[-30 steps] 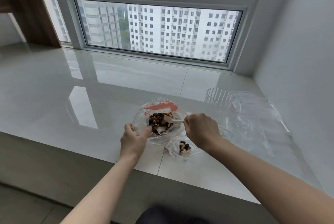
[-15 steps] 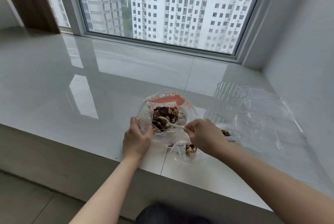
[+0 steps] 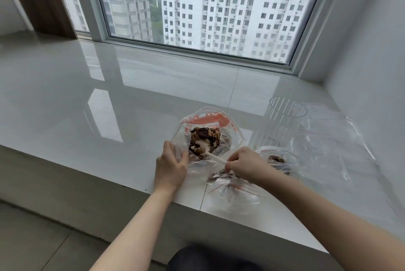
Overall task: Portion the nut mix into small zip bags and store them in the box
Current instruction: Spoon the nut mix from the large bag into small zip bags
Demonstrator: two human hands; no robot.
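Observation:
A large clear bag (image 3: 228, 121) with a red print stands open on the white ledge, holding brown nut mix (image 3: 205, 136). My left hand (image 3: 171, 166) grips the bag's near left edge. My right hand (image 3: 245, 165) pinches the handle of a white plastic spoon (image 3: 208, 152), whose bowl lies in the nuts. A small zip bag (image 3: 235, 192) with a few nuts lies just under my right hand. A second small zip bag (image 3: 278, 159) with nuts lies to its right.
A clear ribbed plastic box (image 3: 282, 121) stands right of the big bag. Several empty clear bags (image 3: 328, 139) lie flat at the right, near the wall. The ledge's front edge (image 3: 109, 174) drops to a lower floor. A window spans the back.
The spoon's bowl has dipped deeper into the nut mix. The camera has tilted down and shifted, and both hands stay at the big bag.

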